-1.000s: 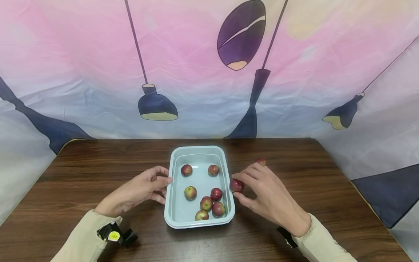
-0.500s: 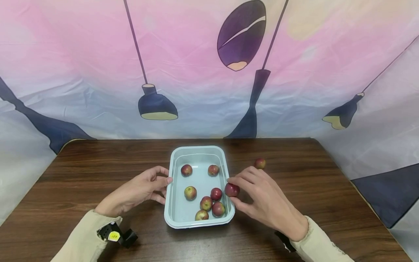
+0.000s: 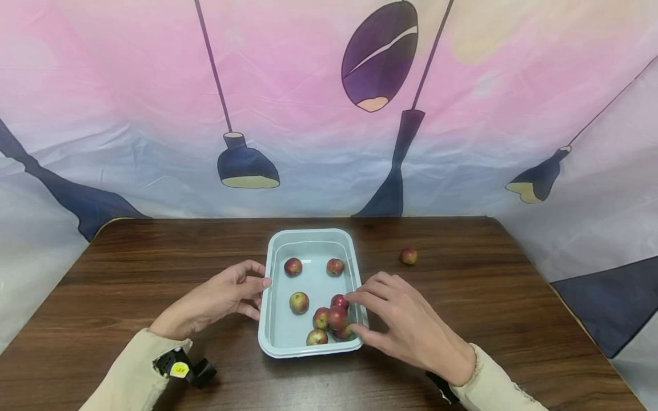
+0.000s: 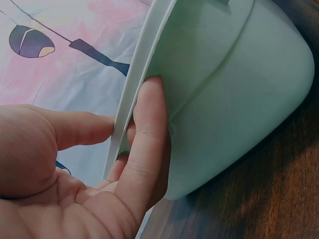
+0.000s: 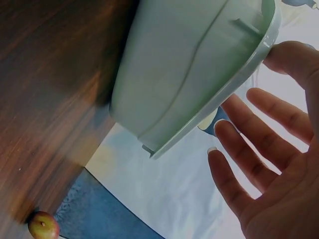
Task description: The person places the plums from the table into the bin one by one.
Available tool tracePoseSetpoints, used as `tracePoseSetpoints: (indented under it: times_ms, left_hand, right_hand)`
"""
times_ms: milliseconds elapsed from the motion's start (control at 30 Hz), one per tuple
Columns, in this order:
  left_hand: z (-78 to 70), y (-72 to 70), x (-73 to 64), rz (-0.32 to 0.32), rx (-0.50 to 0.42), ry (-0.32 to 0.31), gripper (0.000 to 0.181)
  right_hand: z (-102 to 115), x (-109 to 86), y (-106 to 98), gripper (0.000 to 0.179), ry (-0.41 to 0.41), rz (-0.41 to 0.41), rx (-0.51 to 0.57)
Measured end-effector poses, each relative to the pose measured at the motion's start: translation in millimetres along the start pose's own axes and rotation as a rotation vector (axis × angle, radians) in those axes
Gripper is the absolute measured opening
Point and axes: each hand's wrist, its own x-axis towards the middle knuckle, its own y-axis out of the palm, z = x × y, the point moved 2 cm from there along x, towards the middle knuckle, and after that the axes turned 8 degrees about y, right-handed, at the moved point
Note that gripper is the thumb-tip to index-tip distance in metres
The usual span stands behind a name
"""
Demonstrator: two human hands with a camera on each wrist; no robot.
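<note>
A pale blue-green plastic tray (image 3: 271, 334) stands on the table with several small red-and-yellow apples in it. My left hand (image 3: 221, 297) pinches its left rim, thumb on the inside and fingers behind the rim, as the left wrist view shows. Over the right rim reaches my right hand (image 3: 406, 322), fingers spread and holding nothing in the right wrist view. Just off its fingertips, a dark red apple (image 3: 337, 317) overlaps its neighbours at the tray's near right corner. Two other apples, a left one (image 3: 293, 266) and a right one (image 3: 335, 266), lie toward the far end.
One apple (image 3: 408, 256) lies on the dark wooden table (image 3: 488, 285), beyond the right hand. A printed fabric backdrop (image 3: 308, 142) rises behind the table's far edge. Each wrist wears a black camera mount, the left one (image 3: 185, 368) with a yellow label.
My right hand has carried a dark red apple leftward over the right rim and let it go among the others. The left hand and the tray have stayed put.
</note>
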Motion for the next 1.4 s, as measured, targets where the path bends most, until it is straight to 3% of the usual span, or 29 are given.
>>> tracePoseSetpoints:
  times_ms: [667,900,1400]
  left_hand:
    - [1.3,0.7,1.0,-0.014,-0.006,-0.018,0.052]
    - [0.4,0.8,1.2,-0.019,0.002,-0.018,0.053]
    - [-0.2,0.9,1.0,-0.013,0.003,-0.019,0.052]
  right_hand:
    - [-32.4,4.5,-9.9,0.040,0.101,-0.060,-0.109]
    - [-39.9,5.0,-10.5,0.040,0.093,-0.088,-0.107]
    - [-53.8,5.5,-11.5,0.043,0.170,-0.051,-0.132]
